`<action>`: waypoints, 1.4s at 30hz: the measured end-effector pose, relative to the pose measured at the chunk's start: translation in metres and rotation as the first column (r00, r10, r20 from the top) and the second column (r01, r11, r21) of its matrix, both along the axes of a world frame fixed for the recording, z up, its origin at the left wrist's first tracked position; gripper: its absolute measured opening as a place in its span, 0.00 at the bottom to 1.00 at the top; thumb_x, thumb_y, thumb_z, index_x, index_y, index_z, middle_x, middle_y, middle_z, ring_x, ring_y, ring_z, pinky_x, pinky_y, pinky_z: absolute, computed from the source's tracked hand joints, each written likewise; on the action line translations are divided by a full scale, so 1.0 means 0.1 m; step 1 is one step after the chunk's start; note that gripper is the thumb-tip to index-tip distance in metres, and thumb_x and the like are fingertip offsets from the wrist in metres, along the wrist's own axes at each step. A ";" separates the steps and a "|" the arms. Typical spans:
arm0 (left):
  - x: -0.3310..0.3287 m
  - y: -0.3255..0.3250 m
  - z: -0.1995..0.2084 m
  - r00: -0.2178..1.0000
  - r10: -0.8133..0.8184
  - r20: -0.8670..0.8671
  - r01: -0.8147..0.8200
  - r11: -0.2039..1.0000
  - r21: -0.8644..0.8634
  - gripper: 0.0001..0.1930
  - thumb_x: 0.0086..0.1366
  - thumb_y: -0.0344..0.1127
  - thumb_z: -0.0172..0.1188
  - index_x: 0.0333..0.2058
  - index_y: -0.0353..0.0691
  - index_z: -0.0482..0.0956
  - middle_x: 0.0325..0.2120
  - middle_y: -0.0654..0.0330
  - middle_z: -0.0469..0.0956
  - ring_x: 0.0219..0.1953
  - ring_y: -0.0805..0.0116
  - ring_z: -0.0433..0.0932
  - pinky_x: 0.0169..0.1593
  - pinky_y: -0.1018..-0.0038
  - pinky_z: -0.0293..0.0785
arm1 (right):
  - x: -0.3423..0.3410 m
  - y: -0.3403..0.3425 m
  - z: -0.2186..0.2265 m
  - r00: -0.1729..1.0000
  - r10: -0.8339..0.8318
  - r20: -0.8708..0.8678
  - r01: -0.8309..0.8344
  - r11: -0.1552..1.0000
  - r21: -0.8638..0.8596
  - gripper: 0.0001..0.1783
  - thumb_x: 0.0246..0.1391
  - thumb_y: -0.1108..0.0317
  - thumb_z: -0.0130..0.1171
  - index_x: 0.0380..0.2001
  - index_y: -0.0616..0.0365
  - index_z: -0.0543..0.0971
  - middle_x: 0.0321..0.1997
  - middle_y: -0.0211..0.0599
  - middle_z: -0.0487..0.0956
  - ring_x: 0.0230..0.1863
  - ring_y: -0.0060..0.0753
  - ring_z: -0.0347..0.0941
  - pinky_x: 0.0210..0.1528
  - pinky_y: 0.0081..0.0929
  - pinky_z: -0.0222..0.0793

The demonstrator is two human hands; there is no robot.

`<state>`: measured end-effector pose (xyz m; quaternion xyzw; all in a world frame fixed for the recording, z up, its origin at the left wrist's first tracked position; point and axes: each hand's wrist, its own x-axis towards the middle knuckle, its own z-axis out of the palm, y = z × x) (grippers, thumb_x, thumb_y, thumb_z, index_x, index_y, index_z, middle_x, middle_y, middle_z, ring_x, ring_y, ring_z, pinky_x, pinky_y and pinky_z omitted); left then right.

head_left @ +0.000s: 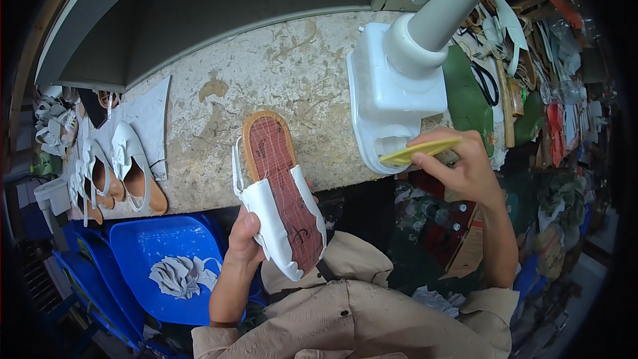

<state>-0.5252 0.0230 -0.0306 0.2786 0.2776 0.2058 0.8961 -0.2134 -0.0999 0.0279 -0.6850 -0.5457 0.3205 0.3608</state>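
Note:
My left hand (243, 238) grips a white shoe (267, 215) by its side, in front of the worktable's edge. The shoe's underside faces up: a reddish-brown bottom with pale lines, a tan heel end and the white upper's edges folded in around it. A white back strap hangs out on its left. In my right hand (468, 171) a flat yellow piece (419, 151) is pinched between thumb and fingers. It sits at the small front opening of a white plastic dispenser (405, 83) with a grey cone top; whether its tip touches the dispenser I cannot tell.
Several white shoes with bows (133, 159) stand at the table's left end. The stained worktable (266, 53) runs under a grey metal housing. Blue chairs (133, 242) stand below left, one bearing white pieces (183, 276). Scraps and tools (512, 40) clutter the right.

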 end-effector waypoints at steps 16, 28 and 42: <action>0.05 -0.03 0.12 0.986 0.034 -0.165 0.116 0.571 0.813 0.35 0.52 0.38 0.67 0.59 0.32 0.70 0.54 0.51 0.61 0.53 0.59 0.67 0.57 0.66 0.64 | -1.10 0.23 0.02 0.686 -0.197 -0.701 0.507 0.820 0.267 0.15 0.56 0.78 0.60 0.47 0.69 0.74 0.41 0.38 0.77 0.38 0.19 0.73 0.40 0.15 0.68; 0.08 0.10 0.24 0.977 0.184 -0.106 0.086 0.111 0.990 0.32 0.46 0.36 0.71 0.54 0.47 0.78 0.52 0.45 0.67 0.54 0.48 0.68 0.57 0.58 0.66 | -1.11 0.20 0.25 0.673 -0.250 -0.696 0.585 0.755 0.296 0.15 0.53 0.77 0.61 0.45 0.69 0.74 0.40 0.38 0.77 0.38 0.19 0.72 0.42 0.16 0.67; 0.09 0.01 0.59 0.958 0.142 -0.251 0.210 0.251 0.945 0.31 0.50 0.35 0.68 0.56 0.41 0.77 0.48 0.45 0.73 0.48 0.51 0.70 0.54 0.62 0.66 | -1.10 0.10 0.00 0.925 -0.118 -0.362 0.349 0.643 0.682 0.13 0.52 0.78 0.64 0.40 0.63 0.73 0.30 0.49 0.81 0.29 0.38 0.77 0.34 0.28 0.73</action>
